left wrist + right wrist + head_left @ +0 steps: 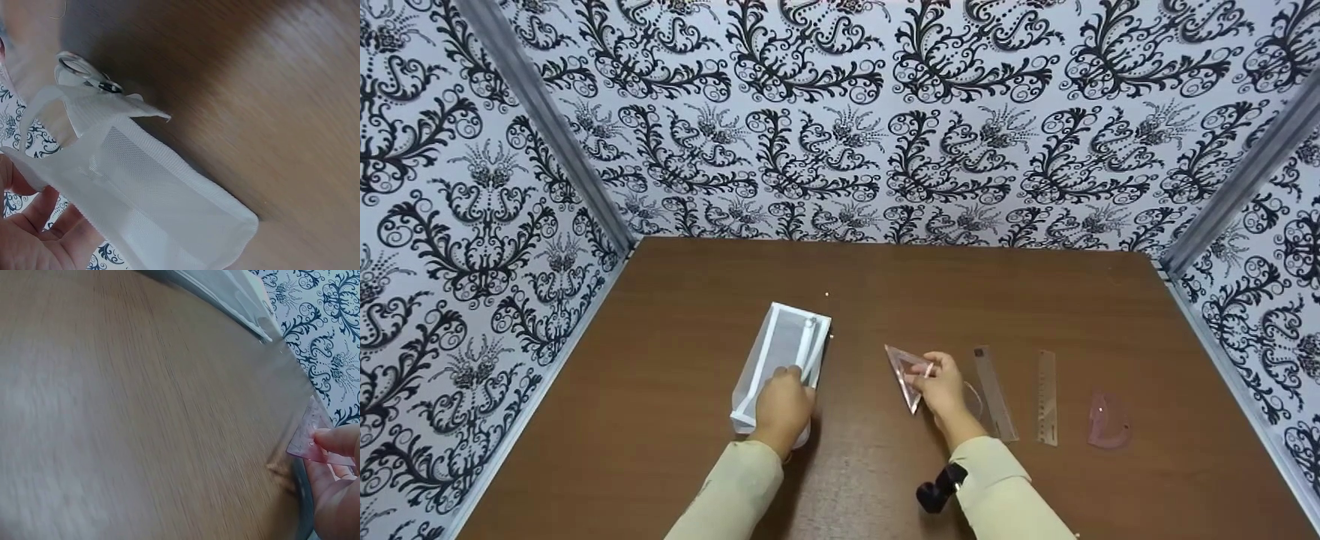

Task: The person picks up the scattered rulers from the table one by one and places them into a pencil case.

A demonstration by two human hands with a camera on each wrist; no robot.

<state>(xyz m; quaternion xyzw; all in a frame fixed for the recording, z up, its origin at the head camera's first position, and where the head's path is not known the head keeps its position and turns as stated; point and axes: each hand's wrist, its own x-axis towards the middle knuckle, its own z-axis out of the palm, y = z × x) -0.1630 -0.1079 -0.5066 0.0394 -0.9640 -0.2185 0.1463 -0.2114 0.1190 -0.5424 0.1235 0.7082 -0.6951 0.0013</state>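
My left hand [784,405] grips the side of a white mesh zip pouch [765,360] on the left half of the table. In the left wrist view, the pouch [169,191] gapes at one end, and a metal ring [79,64] hangs by its zip. The left fingers [42,216] hold the edge of its opening. Between the thumb and fingers of my right hand [941,386] is a pinkish clear set square [901,375], tilted above the table; the right wrist view shows its pointed corner [309,433] past the thumb.
Right of my right hand lie a clear ruler [996,394], a second ruler [1047,397] and a pink protractor [1110,427] on the brown table [885,292]. A clear curved piece [975,401] shows partly behind the right hand. Patterned walls [840,135] enclose the table's back and sides.
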